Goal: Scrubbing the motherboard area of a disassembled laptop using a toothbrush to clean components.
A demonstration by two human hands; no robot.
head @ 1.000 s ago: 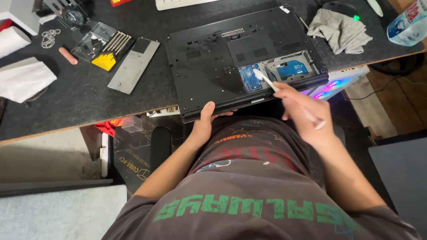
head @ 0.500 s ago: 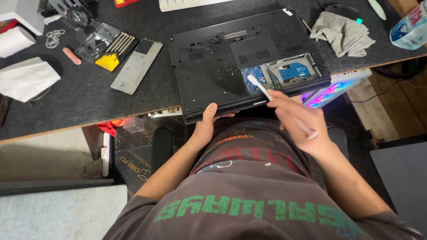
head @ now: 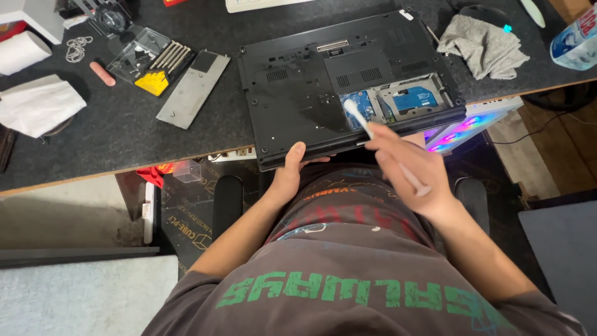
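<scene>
Scanning left to right, labels below.
Far left: roll of white paper (head: 22,51) at upper left, crumpled white cloth (head: 37,106) below it, both on the dark counter (head: 112,143).
Upper left: small pink stick (head: 101,73) beside a clear case of screwdriver bits (head: 152,62) with a yellow holder; grey metal cover plate (head: 193,89) lies just right of it, tilted.
Centre: black laptop (head: 311,93) upside down on the counter, near edge hanging over the counter edge. Bay at its lower right is uncovered, blue circuit board (head: 415,98) showing.
Left hand (head: 291,171): at centre frame, thumb on the laptop's underside, fingers curled under the near edge; gripping the laptop.
Right hand (head: 410,169): right of centre, fingers closed around a thin white brush (head: 379,140), held like a pen. Bristle end sits on the left part of the open bay; handle end pokes out past the hand toward lower right.
Upper right: grey rag (head: 485,50) on the counter just beyond the laptop's right corner; plastic bottle (head: 575,40) at the frame's right edge.
Right, below the counter edge: lit panel (head: 466,124) glowing pink and blue.
</scene>
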